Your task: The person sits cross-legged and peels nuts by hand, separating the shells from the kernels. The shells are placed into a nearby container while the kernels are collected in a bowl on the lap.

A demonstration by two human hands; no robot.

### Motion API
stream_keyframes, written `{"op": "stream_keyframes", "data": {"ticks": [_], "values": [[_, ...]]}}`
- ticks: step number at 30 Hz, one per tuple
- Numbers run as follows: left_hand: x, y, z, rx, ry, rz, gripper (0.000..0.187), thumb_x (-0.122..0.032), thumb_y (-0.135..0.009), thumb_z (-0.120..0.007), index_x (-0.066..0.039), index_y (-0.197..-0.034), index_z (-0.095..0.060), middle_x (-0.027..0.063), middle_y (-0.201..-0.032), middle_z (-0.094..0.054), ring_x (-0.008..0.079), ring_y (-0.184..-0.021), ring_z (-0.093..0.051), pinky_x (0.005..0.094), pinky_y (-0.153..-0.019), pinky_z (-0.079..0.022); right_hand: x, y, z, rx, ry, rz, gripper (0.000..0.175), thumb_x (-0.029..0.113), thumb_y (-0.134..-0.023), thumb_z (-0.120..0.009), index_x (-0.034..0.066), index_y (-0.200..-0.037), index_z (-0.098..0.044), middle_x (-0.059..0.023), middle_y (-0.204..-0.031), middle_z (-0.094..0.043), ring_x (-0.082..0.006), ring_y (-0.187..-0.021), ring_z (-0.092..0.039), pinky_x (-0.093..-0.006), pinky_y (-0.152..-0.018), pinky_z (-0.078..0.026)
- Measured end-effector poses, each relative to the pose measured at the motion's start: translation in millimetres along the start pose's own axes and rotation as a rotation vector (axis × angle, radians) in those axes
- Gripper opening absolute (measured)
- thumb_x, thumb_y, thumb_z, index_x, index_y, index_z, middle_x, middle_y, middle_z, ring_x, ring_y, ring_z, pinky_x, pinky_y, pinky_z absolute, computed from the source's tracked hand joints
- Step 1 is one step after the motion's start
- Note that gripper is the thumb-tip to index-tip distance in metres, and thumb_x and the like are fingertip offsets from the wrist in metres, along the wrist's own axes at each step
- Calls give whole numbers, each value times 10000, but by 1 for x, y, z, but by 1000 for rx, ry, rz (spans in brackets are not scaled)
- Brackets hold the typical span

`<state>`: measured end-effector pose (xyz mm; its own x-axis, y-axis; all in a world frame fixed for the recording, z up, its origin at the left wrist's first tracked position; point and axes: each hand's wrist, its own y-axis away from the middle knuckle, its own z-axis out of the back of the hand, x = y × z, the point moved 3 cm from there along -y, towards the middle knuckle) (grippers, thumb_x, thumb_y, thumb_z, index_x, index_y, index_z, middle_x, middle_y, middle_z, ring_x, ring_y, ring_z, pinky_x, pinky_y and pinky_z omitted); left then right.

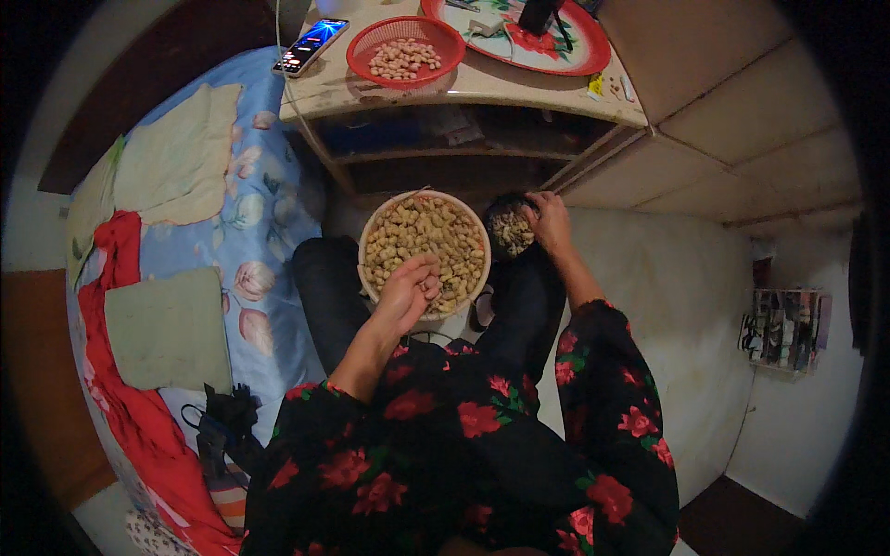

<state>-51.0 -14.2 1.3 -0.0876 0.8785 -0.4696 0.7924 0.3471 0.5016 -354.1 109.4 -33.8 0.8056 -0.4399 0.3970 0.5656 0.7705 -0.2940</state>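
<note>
Between my knees stands a round basket full of unshelled peanuts. My left hand is over the basket's near side with its fingers curled inward; whether anything small lies in them is hidden. To the right of the basket is a dark bowl that holds what look like peanut shells. My right hand is at this bowl's right side, fingers bent over its rim and contents. I cannot tell whether it grips anything. A red plastic mesh basket with shelled peanuts sits on the table ahead.
The table also bears a lit phone and a floral tray with a white charger. A cable hangs at its left corner. On the left is a bed with folded cloths; a wall stands right.
</note>
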Motion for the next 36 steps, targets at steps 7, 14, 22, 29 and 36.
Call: {"op": "stream_keyframes", "data": {"ticks": [7,14,22,29,36], "values": [[-5,-1,14,15,-33,7,184,-145,-989,-500,-23,-1111,-562,-35,-707,-390,88,-647,-387,243,-570,-340,93,3,-20,330,-104,244,172,167,-831,-675,55,-961,-675,-127,-983,-599,-331,-984,-581,-435,-765,-506],[-5,3,7,54,-92,-4,132,-163,-996,-520,-52,-1046,-572,-39,-709,-402,70,-633,-383,229,-539,-320,95,12,-13,314,-159,184,150,109,-798,-706,16,-895,-641,-118,-904,-624,-266,-853,-624,-408,-703,-514],[23,2,-6,-15,-68,99,160,-258,-1037,-482,-116,-1018,-555,-44,-756,-446,50,-590,-375,207,-501,-306,178,58,22,202,-690,-24,230,125,-833,-742,-1,-1002,-651,-92,-921,-650,-181,-804,-638,-288,-720,-518],[12,4,13,94,-510,-55,237,-279,-1047,-441,-78,-984,-548,-11,-750,-474,66,-601,-423,220,-490,-350,183,76,5,366,-1192,-440,224,168,-937,-648,1,-1085,-664,-75,-964,-659,-140,-914,-607,-281,-819,-483],[17,5,18,48,-953,-278,246,-260,-1047,-455,-79,-1147,-589,-54,-783,-502,31,-604,-434,200,-505,-357,180,84,-15,361,-1032,-413,266,218,-963,-635,-31,-1023,-708,-47,-934,-655,-108,-852,-603,-249,-764,-485]]}}
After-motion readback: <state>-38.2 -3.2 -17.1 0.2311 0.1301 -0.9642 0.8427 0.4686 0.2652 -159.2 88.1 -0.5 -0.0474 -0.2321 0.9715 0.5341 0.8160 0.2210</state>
